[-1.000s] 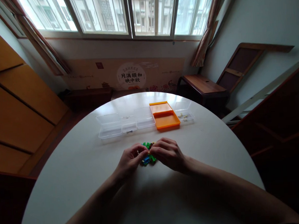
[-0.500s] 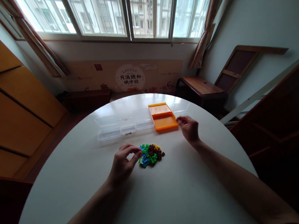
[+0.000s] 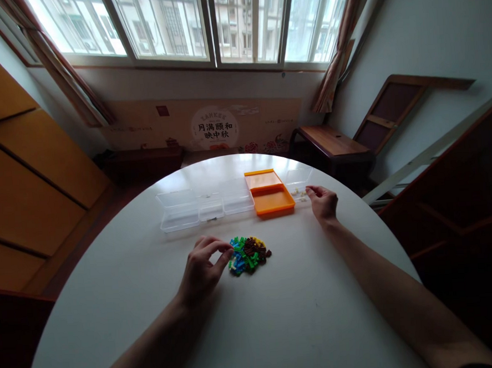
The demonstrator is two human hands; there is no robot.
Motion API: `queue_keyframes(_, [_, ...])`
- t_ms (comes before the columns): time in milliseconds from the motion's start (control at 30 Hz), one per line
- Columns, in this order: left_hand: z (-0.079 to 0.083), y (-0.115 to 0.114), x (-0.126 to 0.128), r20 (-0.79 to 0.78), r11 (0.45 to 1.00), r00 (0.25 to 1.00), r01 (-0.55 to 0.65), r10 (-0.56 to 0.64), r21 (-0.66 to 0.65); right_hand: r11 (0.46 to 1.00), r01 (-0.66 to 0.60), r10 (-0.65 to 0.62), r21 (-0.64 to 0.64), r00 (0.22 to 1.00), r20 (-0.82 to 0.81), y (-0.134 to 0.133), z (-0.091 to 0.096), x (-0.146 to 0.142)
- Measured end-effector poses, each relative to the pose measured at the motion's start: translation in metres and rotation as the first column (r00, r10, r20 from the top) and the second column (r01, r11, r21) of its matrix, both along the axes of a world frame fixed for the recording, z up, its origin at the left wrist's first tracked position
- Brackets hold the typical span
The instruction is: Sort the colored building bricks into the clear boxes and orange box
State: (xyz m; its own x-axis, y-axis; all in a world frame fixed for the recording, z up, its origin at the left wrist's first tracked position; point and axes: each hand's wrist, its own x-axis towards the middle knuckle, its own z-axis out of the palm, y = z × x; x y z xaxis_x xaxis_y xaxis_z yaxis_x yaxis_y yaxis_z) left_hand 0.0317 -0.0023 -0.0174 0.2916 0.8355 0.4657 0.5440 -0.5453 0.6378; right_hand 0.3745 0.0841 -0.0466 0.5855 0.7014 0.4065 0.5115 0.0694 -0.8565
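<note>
A small heap of toy building bricks (image 3: 250, 255) in green, blue, brown and yellow lies on the white table. At its left edge is my left hand (image 3: 203, 267), thumb and forefinger curled into a pinch against the bricks; anything between the tips is too small to make out. My right hand (image 3: 324, 202) is over the right side of a clear plastic box (image 3: 299, 184), fingers pinched together, their contents hidden. Several cream bricks (image 3: 300, 194) lie in that box. Beside it stands an open orange box (image 3: 274, 211) with its lid folded back.
Left of the orange box, clear open-lidded boxes stand in a row: a larger one (image 3: 179, 220), a small one (image 3: 211, 212) and another (image 3: 238, 204). The round white table (image 3: 280, 326) has a curved edge. A wooden stool (image 3: 330, 140) stands behind it.
My right hand has moved right, from the orange box's edge to the clear box's right side, uncovering the cream bricks. The left hand has stayed at the heap.
</note>
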Motion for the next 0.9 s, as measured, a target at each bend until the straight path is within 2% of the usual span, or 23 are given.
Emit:
queue_keyframes(200, [0.004, -0.001, -0.005, -0.085, 0.999, 0.996, 0.021, -0.017, 0.040, 1.000, -0.028, 0.028, -0.004, 1.000, 0.000, -0.006, 0.001, -0.008])
queue_keyframes(367, [0.006, 0.000, -0.015, -0.288, 0.991, 0.950, 0.130, -0.118, 0.023, 0.991, -0.130, 0.129, 0.031, 0.991, 0.033, -0.015, 0.003, -0.025])
queue_keyframes(500, [0.006, -0.001, -0.019, -0.390, 0.971, 0.893, 0.240, -0.227, -0.017, 0.976, -0.213, 0.206, 0.055, 0.972, 0.112, -0.025, 0.007, -0.039])
queue_keyframes(633, [0.005, -0.002, -0.020, -0.426, 0.960, 0.864, 0.279, -0.268, -0.040, 0.958, -0.271, 0.252, 0.091, 0.951, 0.179, -0.032, 0.010, -0.051])
queue_keyframes(900, [0.001, 0.000, -0.020, -0.423, 0.961, 0.874, 0.275, -0.237, 0.030, 0.923, -0.365, 0.324, 0.122, 0.908, 0.266, -0.043, 0.015, -0.069])
